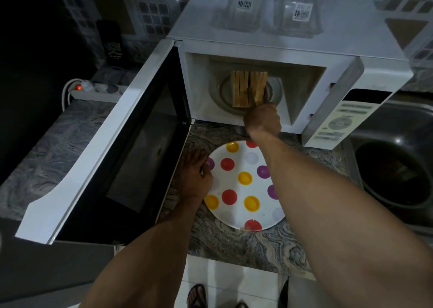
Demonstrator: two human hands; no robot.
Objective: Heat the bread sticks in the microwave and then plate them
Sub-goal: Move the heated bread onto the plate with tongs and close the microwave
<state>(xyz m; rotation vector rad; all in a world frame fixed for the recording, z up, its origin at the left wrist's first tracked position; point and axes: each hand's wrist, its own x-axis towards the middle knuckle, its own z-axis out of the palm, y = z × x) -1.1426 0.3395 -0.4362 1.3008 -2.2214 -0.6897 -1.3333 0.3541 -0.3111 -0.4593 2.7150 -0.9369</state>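
The white microwave oven (pixel 293 40) stands on the grey marbled stone counter (pixel 234 242) with its black-windowed door (pixel 112 148) swung wide open to the left. Inside, the golden-brown bread sticks (pixel 246 88) lie in a neat bunch on the round glass turntable (pixel 225 96). They lie side by side, touching, and their long way runs from the front of the oven to the back. The near ends point out at the person.

The right hand (pixel 262 120) reaches into the oven opening. Its fingers curl at the near ends of the right-most sticks. It looks like they pinch those sticks, but the fingertips are hidden behind the knuckles, so I cannot tell for sure.

The left hand (pixel 196 174) rests on the left rim of the round white plate with red, yellow and purple dots (pixel 243 186). Its fingers bend over the edge and hold the plate steady. The plate sits on the counter right in front of the oven, and it has no food on it.

I cannot tell from here if the sticks are hot. With the plate ready, my guess is the heating part is over. What is left is to lift the sticks out and lay them on the plate.
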